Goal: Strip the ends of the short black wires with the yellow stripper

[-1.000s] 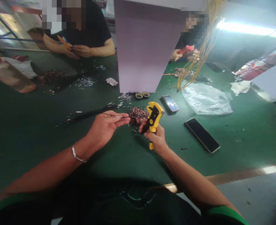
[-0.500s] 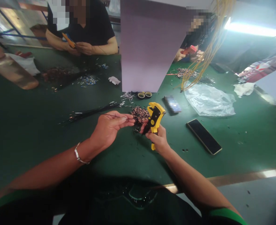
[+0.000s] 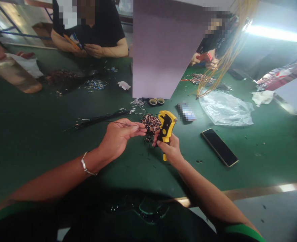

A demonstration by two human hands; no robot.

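Between the thumb and fingertips of my left hand (image 3: 119,136) is a thin black wire (image 3: 114,122), its back end trailing left over the hand. My right hand (image 3: 173,149) is wrapped round a yellow and black wire stripper (image 3: 169,125), held upright with its jaws to the left. A small gap separates the left fingertips from the tool. Behind both hands lies a heap of short copper-tipped wire ends (image 3: 150,121). A bundle of black wires (image 3: 98,119) stretches out left of it. Whether the wire's tip reaches the jaws, I cannot tell.
A tall pale panel (image 3: 158,50) stands ahead, with two tape rolls (image 3: 156,101) at its foot. To the right are a phone (image 3: 219,147) and a clear plastic bag (image 3: 226,109). Two people work across the table; a bottle (image 3: 17,72) lies far left.
The stripper's black lever has been squeezed closer to its yellow handle in my right hand. My left hand keeps its pinch on the wire, nearly in place. The view has shifted slightly.
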